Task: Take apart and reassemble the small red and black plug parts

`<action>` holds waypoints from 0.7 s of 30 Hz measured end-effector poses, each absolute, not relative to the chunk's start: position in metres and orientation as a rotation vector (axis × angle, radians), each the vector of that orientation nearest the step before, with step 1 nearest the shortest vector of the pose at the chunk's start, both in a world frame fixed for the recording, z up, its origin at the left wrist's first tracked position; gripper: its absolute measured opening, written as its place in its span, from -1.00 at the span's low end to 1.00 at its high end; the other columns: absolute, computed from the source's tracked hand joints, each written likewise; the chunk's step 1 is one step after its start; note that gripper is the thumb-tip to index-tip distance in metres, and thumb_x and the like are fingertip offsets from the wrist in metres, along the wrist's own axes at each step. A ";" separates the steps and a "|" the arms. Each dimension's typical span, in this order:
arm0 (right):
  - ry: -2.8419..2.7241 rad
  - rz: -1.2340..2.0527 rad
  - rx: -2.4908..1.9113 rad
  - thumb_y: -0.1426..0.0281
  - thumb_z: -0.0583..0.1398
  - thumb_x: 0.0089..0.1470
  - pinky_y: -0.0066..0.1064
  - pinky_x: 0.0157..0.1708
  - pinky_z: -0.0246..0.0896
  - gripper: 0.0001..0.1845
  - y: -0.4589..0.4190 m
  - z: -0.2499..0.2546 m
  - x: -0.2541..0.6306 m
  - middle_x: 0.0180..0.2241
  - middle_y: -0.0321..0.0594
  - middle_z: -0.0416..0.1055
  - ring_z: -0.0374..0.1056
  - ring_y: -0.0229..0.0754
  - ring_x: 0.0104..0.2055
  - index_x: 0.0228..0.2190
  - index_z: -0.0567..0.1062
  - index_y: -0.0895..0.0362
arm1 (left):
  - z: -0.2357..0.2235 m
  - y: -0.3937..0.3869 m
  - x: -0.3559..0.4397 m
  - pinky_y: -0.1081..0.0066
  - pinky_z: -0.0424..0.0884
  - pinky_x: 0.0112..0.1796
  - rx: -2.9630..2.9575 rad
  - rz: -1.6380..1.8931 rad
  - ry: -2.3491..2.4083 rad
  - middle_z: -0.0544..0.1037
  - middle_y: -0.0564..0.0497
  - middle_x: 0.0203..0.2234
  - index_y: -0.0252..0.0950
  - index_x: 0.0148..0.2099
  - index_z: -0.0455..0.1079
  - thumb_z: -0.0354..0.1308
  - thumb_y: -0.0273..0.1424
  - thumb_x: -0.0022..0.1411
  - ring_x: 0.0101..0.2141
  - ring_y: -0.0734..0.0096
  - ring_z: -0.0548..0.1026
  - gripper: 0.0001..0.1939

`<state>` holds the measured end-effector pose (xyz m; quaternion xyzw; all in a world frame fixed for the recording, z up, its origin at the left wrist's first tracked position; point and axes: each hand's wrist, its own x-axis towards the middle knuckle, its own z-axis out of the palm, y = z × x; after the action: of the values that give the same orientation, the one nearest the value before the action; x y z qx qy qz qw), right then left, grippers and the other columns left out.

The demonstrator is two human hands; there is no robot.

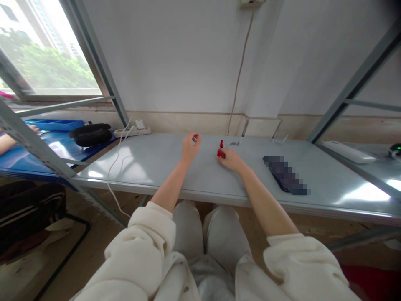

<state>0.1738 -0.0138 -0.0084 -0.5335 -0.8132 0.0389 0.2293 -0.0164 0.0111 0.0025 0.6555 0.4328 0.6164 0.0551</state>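
My left hand (189,149) is raised over the grey tabletop, its fingers curled together in a pinch. A dark red and greyish spot shows at the fingertips, too small to name. To its right, my right hand (232,159) is low at the table, fingers closed around a small bright red piece (219,153). Just above that sticks up another small red piece (221,144); whether the two are joined I cannot tell. Several tiny dark metallic bits (234,143) lie on the table behind my right hand.
A dark, pixelated flat object (285,175) lies to the right on the grey table (216,184). At the back left are a power strip (134,131) and a white cable hanging over the edge. Metal frame posts flank the table. Another person's arm (8,142) shows far left.
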 end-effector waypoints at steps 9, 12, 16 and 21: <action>-2.184 0.351 -1.366 0.40 0.17 -0.09 -0.48 -0.42 0.06 -0.90 0.000 -0.008 0.113 -0.50 -0.22 0.37 0.23 -0.30 -0.44 -0.53 0.38 0.19 | -0.024 0.039 -0.073 0.47 0.26 -0.42 1.133 2.016 1.531 0.37 0.05 -0.60 -0.30 -0.49 0.26 0.00 -0.26 0.12 -0.53 0.51 0.33 -0.77; -2.147 0.341 -1.454 0.42 0.17 -0.09 -0.47 -0.40 0.08 -0.93 0.015 -0.009 0.091 -0.47 -0.20 0.39 0.26 -0.28 -0.42 -0.52 0.39 0.18 | -0.030 0.045 -0.072 0.48 0.25 -0.42 1.092 2.020 1.516 0.36 0.06 -0.61 -0.30 -0.50 0.25 0.01 -0.25 0.10 -0.54 0.52 0.33 -0.76; -2.135 0.357 -1.497 0.42 0.17 -0.09 -0.47 -0.41 0.09 -0.93 0.032 -0.014 0.073 -0.43 -0.15 0.42 0.29 -0.25 -0.40 -0.50 0.40 0.19 | -0.031 0.044 -0.068 0.47 0.25 -0.42 1.093 2.034 1.488 0.36 0.07 -0.62 -0.30 -0.51 0.25 0.01 -0.22 0.10 -0.55 0.52 0.32 -0.73; -2.130 0.371 -1.528 0.41 0.16 -0.09 -0.46 -0.39 0.10 -0.92 0.042 -0.021 0.065 -0.39 -0.13 0.44 0.32 -0.22 -0.36 -0.47 0.42 0.18 | -0.028 0.042 -0.066 0.49 0.25 -0.44 1.036 2.008 1.481 0.34 0.09 -0.64 -0.30 -0.53 0.23 -0.02 -0.21 0.12 -0.57 0.56 0.30 -0.70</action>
<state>0.0651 0.0422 -0.0215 -0.5597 -0.7801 0.1360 0.2443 -0.0656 0.0418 -0.0278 0.3742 0.5349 0.7254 0.2183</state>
